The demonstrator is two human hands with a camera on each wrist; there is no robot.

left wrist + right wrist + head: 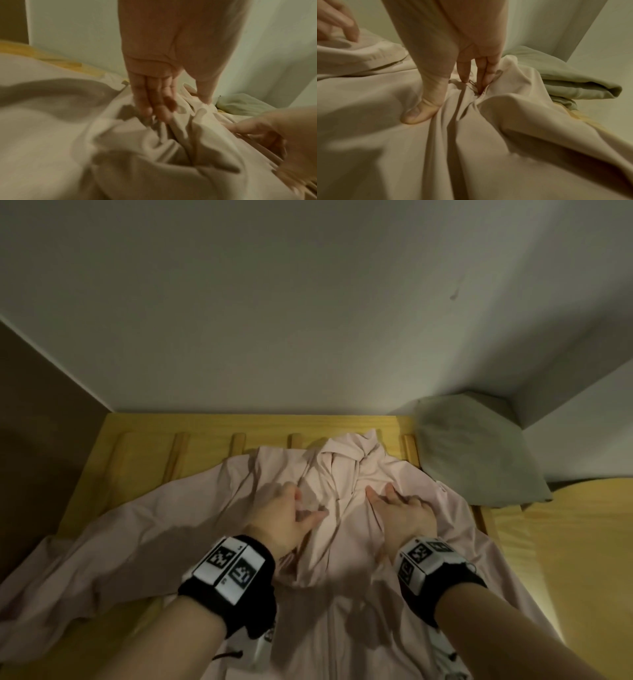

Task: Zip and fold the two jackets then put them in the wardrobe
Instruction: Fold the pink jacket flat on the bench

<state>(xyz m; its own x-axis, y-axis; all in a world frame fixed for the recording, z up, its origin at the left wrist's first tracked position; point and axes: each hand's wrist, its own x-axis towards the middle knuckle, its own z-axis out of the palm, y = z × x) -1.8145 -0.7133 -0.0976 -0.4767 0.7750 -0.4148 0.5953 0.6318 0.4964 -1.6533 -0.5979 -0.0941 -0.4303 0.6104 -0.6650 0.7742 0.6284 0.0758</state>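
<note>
A pale pink hooded jacket (329, 611) lies front up on the wooden slats, hood at the far end and sleeves spread out. Its zip line runs down the middle toward me. My left hand (287, 515) rests on the chest left of the collar, its straight fingers (154, 105) touching bunched cloth and blurred by motion. My right hand (400, 508) lies flat on the right chest, fingers (486, 75) and thumb pressing into the folds (471, 121). Neither hand holds anything.
A grey-green folded bundle of cloth (476, 453) sits in the far right corner against the wall; I cannot tell what it is. The yellow wooden bed frame (144, 460) has slats with gaps. A yellow board (582, 542) lies at the right.
</note>
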